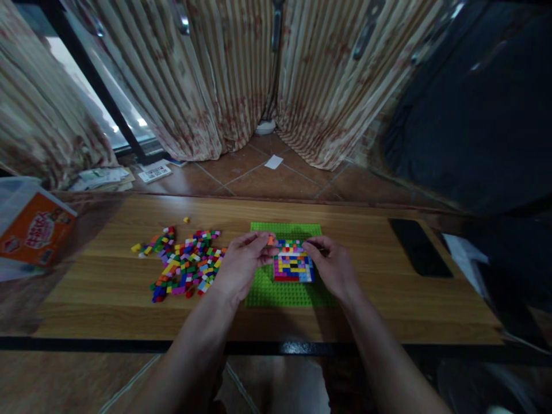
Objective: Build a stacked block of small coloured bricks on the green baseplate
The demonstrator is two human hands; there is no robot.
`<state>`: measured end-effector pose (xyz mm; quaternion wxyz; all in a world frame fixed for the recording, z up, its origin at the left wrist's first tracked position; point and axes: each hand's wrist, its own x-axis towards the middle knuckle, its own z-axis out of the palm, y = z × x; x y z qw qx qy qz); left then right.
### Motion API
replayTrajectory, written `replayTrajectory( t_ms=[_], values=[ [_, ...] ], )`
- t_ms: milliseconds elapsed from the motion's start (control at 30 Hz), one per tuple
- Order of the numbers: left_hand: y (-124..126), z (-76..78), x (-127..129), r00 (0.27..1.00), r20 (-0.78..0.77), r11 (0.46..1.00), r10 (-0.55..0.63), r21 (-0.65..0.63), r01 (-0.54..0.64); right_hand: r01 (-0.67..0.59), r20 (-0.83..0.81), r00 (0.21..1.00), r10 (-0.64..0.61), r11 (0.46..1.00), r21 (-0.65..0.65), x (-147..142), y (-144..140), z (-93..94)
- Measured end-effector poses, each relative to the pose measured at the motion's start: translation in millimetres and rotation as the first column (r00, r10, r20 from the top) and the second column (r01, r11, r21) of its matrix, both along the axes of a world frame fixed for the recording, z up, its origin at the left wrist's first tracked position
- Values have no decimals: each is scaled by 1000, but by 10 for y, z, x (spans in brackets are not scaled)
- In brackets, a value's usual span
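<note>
A green studded baseplate (261, 294) lies on the table, and on it stands a block build (294, 267) of many-coloured toy bricks. My left hand (241, 261) is at the build's upper left, with an orange toy brick (271, 240) pinched at the fingertips. At the upper right corner of the build, my right hand (334, 264) has its thumb and fingers drawn together; whatever sits between them is hidden. Left of the baseplate is a loose pile of toy bricks (185, 264), partly covered by my left hand.
A single yellow brick (186, 219) lies behind the pile on the wooden table (371, 322). A black phone (419, 247) rests at the right. Beyond the left end is a plastic tub with an orange label (38, 227). Curtains (241, 75) hang behind the table.
</note>
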<state>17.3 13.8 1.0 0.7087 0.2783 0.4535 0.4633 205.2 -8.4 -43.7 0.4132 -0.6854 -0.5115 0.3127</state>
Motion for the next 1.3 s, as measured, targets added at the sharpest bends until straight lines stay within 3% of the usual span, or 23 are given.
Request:
replayTrajectory(
  t_ms=[233, 367, 467, 600, 833, 1000, 1133, 1300],
  values=[
    [-20, 6, 52, 999, -24, 999, -37, 5, 37, -2, 14, 1000, 1, 999, 45, 6, -8, 10],
    [-39, 6, 61, 998, -15, 998, -62, 13, 62, 48, 0, 999, -49, 976, 211, -24, -45, 99],
    [-50, 19, 68, 997, 7, 997, -81, 18, 81, -46, 35, 999, 36, 933, 358, -84, -90, 193],
    [-64, 11, 73, 991, 25, 990, -133, 55, 132, -227, 105, 974, 202, 884, 408, -176, -147, 267],
    [-96, -49, 126, 983, -23, 981, -183, 64, 184, -291, 176, 955, 239, 873, 392, -234, -176, 254],
    [-77, -12, 99, 984, -103, 983, -143, 103, 153, -232, 158, 970, 185, 898, 375, 4, -157, 241],
    [-30, 25, 32, 976, -210, 985, -54, 147, 86, -196, 91, 980, 180, 953, 232, 221, -152, 181],
    [-7, 22, 34, 965, -258, 989, -48, 127, 82, -200, -4, 980, 201, 976, 83, 229, -151, 118]
  ],
)
